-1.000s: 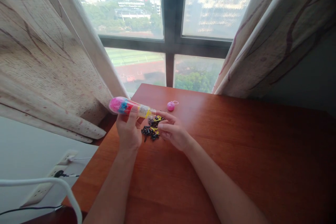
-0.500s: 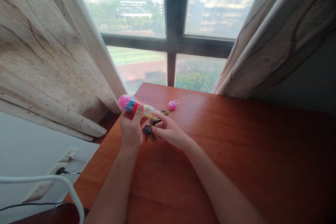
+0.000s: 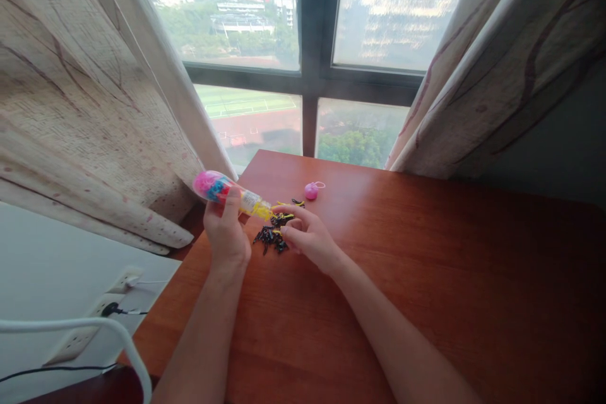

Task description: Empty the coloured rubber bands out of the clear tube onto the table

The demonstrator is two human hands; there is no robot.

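Note:
My left hand [image 3: 227, 230] is closed round a clear plastic bottle [image 3: 248, 200] filled with small elastic hair bands in pink, blue, red and yellow layers. The bottle lies tilted, its neck pointing down and to the right, with yellow bands [image 3: 261, 209] gathered in the neck. My right hand [image 3: 307, 237] is at the bottle's mouth, index finger stretched towards the yellow bands and thumb apart from it. Below the mouth lies a loose pile of black bands [image 3: 271, 238] with a few yellow ones on the table. Part of the pile is hidden behind my right hand.
A pink round cap [image 3: 311, 190] with a pale loop lies beyond my right hand on the brown wooden table [image 3: 379, 278]. Curtains [image 3: 118, 88] hang beside the window. Wall sockets with plugs [image 3: 110, 309] and a white curved tube [image 3: 113, 328] are at the lower left.
The bottle has moved left and tips a little further down at its mouth. Yellow bands have slid into the neck. The right index finger has come away from covering the mouth.

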